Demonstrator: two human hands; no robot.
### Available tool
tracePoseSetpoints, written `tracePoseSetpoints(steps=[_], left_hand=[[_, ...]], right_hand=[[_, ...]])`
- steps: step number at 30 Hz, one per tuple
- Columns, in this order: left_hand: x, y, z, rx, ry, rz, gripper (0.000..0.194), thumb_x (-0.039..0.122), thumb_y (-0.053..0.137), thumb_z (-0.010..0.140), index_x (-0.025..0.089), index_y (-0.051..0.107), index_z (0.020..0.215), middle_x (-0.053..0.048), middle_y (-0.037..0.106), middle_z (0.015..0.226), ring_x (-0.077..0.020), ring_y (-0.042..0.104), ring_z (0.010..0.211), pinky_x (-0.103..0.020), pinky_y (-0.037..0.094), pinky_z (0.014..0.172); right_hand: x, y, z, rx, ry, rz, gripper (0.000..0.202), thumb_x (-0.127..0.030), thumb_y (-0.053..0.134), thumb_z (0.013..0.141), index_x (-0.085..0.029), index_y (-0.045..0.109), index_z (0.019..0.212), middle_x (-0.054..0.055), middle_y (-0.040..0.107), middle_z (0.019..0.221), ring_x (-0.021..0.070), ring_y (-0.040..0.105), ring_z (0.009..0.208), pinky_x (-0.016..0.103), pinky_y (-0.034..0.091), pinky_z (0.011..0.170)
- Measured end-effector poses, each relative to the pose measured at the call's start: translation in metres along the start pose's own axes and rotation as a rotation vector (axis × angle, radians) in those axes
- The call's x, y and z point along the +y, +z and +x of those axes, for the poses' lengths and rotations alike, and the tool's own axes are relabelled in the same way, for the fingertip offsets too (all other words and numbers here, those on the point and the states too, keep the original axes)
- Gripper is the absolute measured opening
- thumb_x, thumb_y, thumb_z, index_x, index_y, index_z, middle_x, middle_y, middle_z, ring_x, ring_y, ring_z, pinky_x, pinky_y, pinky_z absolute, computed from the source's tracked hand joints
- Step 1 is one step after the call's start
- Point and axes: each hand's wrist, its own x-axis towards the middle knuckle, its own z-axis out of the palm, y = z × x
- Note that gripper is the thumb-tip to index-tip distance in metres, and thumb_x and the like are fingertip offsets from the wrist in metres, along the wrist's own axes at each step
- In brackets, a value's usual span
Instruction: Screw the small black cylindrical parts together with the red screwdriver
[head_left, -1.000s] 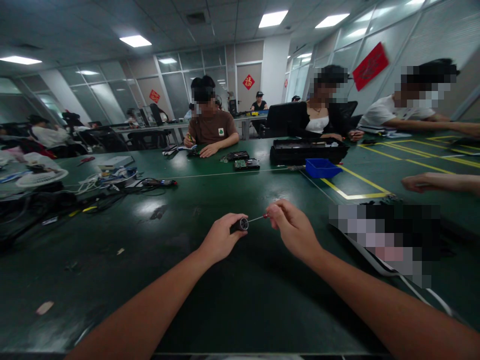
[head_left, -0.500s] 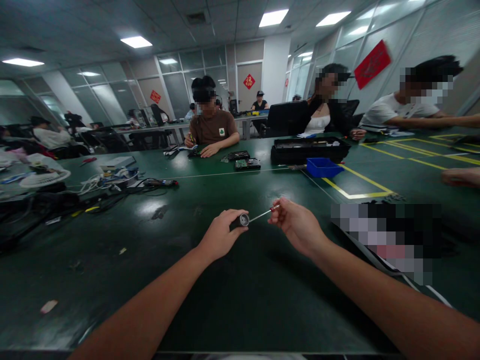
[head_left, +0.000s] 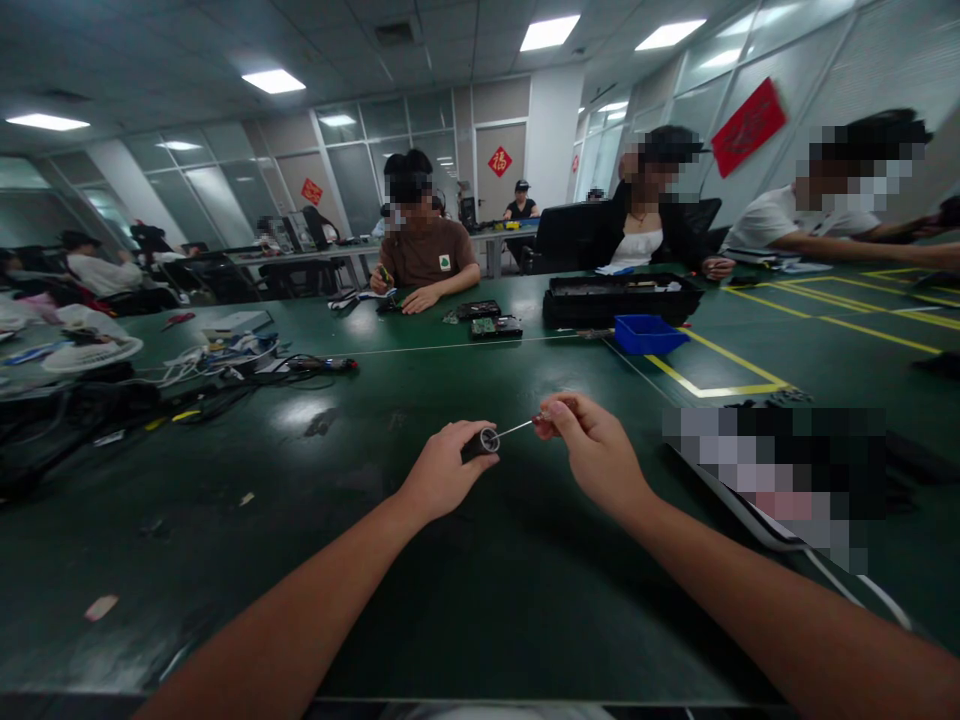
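Observation:
My left hand [head_left: 444, 467] is closed round a dark cylindrical part [head_left: 488, 441], whose round, metal-rimmed open end faces right. Between the fingers of my right hand [head_left: 592, 437] is a screwdriver [head_left: 514, 430] with a thin bright shaft; only a bit of its red handle shows. The shaft slants down to the left, and its tip is at the open end of the cylinder. How far in the tip reaches is too small to tell. Both hands are above the green table [head_left: 420, 610].
Cables and loose parts [head_left: 225, 365] lie on the left. Ahead are circuit-board devices [head_left: 496, 327], a black case [head_left: 622, 300] and a blue bin [head_left: 651, 335]. A pixelated flat object [head_left: 780, 490] lies right of my forearm. Co-workers sit across the table.
My right hand has turned and shifted slightly left, bringing the screwdriver further toward the cylinder. My left hand stays almost still. A person's hand at the far right edge has left the view.

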Motion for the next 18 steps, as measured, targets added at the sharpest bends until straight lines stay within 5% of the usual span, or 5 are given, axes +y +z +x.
tracePoseSetpoints(steps=[7,14,18], left_hand=[[-0.0021,0.0005,0.0011,0.005,-0.003,-0.004,0.038,0.017,0.071,0.084,0.023,0.066,0.121,-0.004,0.068,0.120,-0.0219,0.061,0.112,-0.036,0.045,0.101],[-0.0037,0.0002,0.0014,-0.003,0.008,-0.006,0.038,0.017,0.071,0.084,0.023,0.066,0.121,-0.004,0.067,0.121,-0.0223,0.060,0.114,-0.038,0.044,0.102],[-0.0028,0.0009,0.0013,-0.018,0.012,-0.004,0.037,0.018,0.070,0.085,0.023,0.066,0.122,-0.005,0.067,0.121,-0.0224,0.060,0.114,-0.039,0.045,0.102]], right_hand=[[-0.0097,-0.0032,-0.0044,-0.001,-0.013,-0.298,0.036,-0.053,0.068,0.084,-0.021,0.065,0.068,-0.001,0.063,0.056,0.0151,0.054,0.050,0.029,0.038,0.049],[-0.0102,-0.0077,-0.0063,-0.156,-0.212,-0.354,0.018,-0.033,0.052,0.096,-0.022,0.066,0.100,0.004,0.072,0.087,0.0197,0.066,0.077,0.032,0.047,0.068],[-0.0104,-0.0075,-0.0073,-0.145,-0.150,-0.386,0.027,-0.040,0.048,0.098,-0.023,0.066,0.090,0.000,0.066,0.068,0.0177,0.061,0.062,0.030,0.043,0.059]])
